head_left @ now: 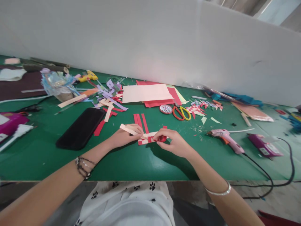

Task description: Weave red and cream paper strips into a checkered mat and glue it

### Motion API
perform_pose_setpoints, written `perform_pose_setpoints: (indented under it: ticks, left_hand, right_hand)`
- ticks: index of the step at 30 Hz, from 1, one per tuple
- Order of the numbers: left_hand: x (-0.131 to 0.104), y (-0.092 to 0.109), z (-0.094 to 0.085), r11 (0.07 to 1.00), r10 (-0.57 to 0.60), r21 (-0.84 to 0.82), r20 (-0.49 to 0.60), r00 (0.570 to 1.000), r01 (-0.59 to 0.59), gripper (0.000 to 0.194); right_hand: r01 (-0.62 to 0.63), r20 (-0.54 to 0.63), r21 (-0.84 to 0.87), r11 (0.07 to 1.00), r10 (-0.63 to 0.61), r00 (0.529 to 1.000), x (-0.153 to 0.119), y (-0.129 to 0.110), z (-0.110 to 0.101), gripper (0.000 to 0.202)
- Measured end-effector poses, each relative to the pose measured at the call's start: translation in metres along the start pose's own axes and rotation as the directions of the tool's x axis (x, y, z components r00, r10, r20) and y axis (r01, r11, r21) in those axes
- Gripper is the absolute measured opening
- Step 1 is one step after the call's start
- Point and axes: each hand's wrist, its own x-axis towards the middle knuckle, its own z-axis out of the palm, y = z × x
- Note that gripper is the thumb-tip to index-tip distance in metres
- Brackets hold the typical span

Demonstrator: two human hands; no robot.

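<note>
"Left hand (129,136) first: how does it sit?"

"Its fingers are drawn together on a pale strip (125,127), right by the woven piece (150,140). With my right hand (174,143), I have thumb and forefinger bent close at the other side, by a red curl (162,138); whether they truly pinch it, I can't tell."

"And the piece, where is it?"

"Low between my two hands, over the green table (105,168), near its front edge."

"Heavy?"

"Hardly, I'd judge. It looks like paper: light, bendy, easily creased, and the strips could slide out of line. I'd take it flat by the outer edges, soft fingertips, never by one loose end."

"What does it look like?"

"Red and cream blocks crossing like a small checkerboard. Narrow red strips (145,123) reach away from its left part, straight and slightly spread, and a cream band runs along the far side."
</note>
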Motion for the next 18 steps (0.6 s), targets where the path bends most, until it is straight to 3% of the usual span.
perform_pose_setpoints:
  ticks: [10, 18]
  left_hand:
    - [0.0, 0.0, 0.0, 0.999, -0.029, -0.016, -0.016, 0.999, 0.029, 0.029]
    - [0.0, 0.003, -0.001, 0.997, -0.066, -0.046, -0.032, 0.997, 0.064, 0.023]
  right_hand:
    - [0.033, 0.181, -0.063, 0.997, -0.021, 0.983, -0.014, -0.015, -0.004, 0.015]
    - [0.05, 0.204, -0.179, 0.982, -0.013, 0.979, -0.016, -0.019, -0.004, 0.015]
